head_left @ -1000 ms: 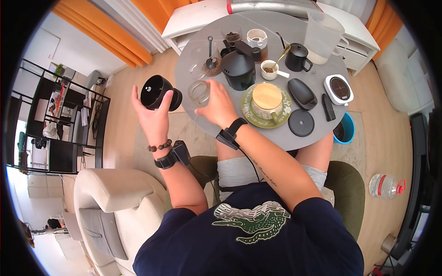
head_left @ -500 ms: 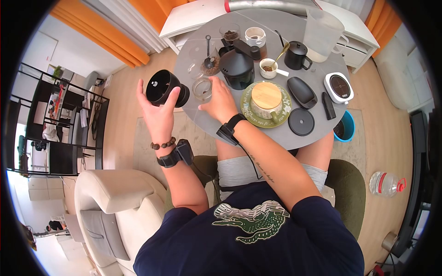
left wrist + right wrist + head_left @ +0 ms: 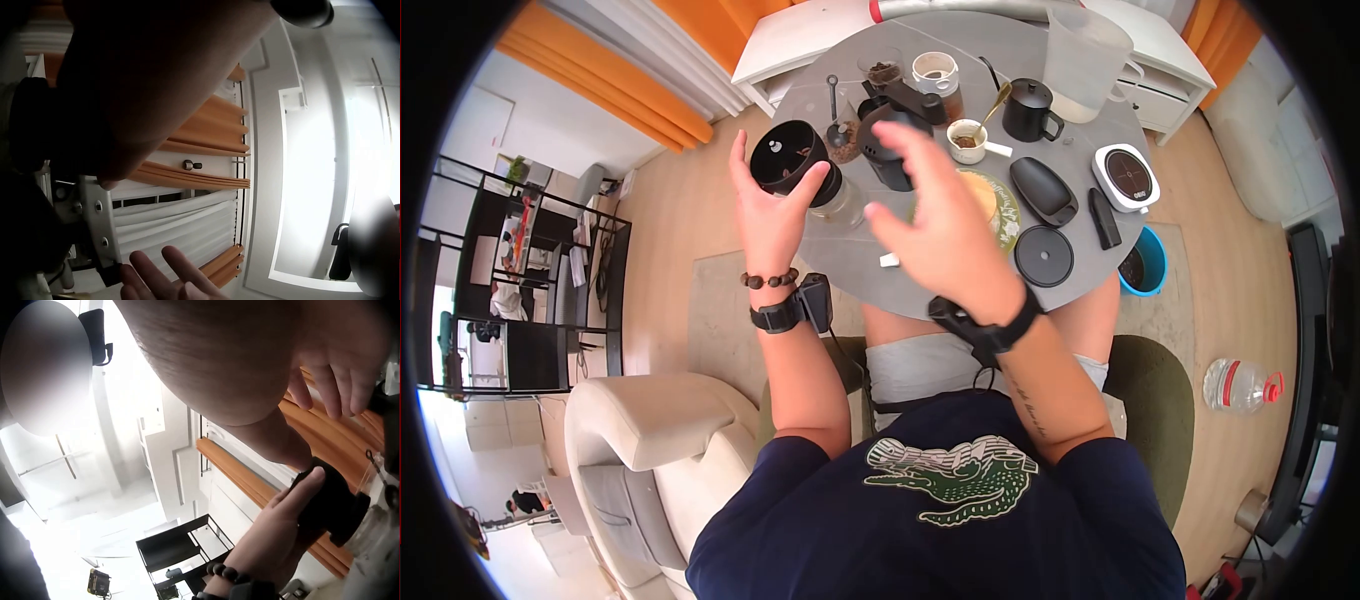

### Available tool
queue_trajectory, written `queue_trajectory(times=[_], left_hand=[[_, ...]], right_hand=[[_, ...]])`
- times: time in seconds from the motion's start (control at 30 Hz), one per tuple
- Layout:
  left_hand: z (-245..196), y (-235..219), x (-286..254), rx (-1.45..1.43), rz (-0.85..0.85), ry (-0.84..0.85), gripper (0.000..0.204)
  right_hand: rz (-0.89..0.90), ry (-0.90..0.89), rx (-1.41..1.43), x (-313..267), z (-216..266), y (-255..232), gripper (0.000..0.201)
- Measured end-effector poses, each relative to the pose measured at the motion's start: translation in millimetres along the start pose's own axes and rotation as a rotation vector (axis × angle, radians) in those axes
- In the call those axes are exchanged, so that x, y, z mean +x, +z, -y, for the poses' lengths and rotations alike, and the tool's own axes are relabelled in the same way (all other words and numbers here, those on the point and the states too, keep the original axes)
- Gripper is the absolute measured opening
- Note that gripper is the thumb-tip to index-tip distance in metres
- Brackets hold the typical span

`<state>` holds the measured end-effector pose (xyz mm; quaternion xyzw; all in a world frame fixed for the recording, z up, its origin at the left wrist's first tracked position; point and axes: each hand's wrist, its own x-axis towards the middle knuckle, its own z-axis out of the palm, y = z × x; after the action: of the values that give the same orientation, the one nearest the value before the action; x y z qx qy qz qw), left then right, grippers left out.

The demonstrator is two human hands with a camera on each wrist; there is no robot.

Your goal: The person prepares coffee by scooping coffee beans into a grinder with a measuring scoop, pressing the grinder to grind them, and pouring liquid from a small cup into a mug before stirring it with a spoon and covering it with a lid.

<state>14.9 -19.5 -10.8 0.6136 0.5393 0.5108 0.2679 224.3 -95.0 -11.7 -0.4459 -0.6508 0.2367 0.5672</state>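
Note:
My left hand (image 3: 772,222) grips a black coffee grinder hopper (image 3: 788,160), its wide mouth tilted up and towards me. The narrower collar overlaps the mouth of a clear glass jar (image 3: 840,208) on the table in the head view. In the right wrist view the hopper (image 3: 328,500) lies in the left hand, with the glass jar (image 3: 375,534) right at its collar. My right hand (image 3: 950,220) hovers over the table with spread fingers, holding nothing. Behind it, partly hidden, are a black lidded container (image 3: 887,160) and a green plate (image 3: 1007,215).
Farther back stand a coffee bean jar with a scoop (image 3: 833,115), a white cup with a spoon (image 3: 968,142), a black pot (image 3: 1028,108) and a clear pitcher (image 3: 1085,65). At right lie a black tray (image 3: 1042,190), a round lid (image 3: 1044,256) and a scale (image 3: 1127,178).
The left hand has brought the hopper right, over the glass jar. My right hand has let go of the jar and lifted away to the right, towards me.

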Motion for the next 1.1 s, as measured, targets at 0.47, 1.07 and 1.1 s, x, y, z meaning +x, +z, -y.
queue_trajectory(times=[0.47,1.07,1.1], left_hand=[[22,3,1,0.057,0.037,0.004,0.111],[97,-2,-10,-0.216,0.223,0.048,0.113],[103,1,-16,-0.188,0.239,0.021,0.107]], right_hand=[[-0.279,0.285,-0.098,-31,-47,-157,0.039],[-0.100,0.143,-0.106,6,-12,-124,0.033],[-0.037,0.063,-0.072,16,2,-112,0.037]])
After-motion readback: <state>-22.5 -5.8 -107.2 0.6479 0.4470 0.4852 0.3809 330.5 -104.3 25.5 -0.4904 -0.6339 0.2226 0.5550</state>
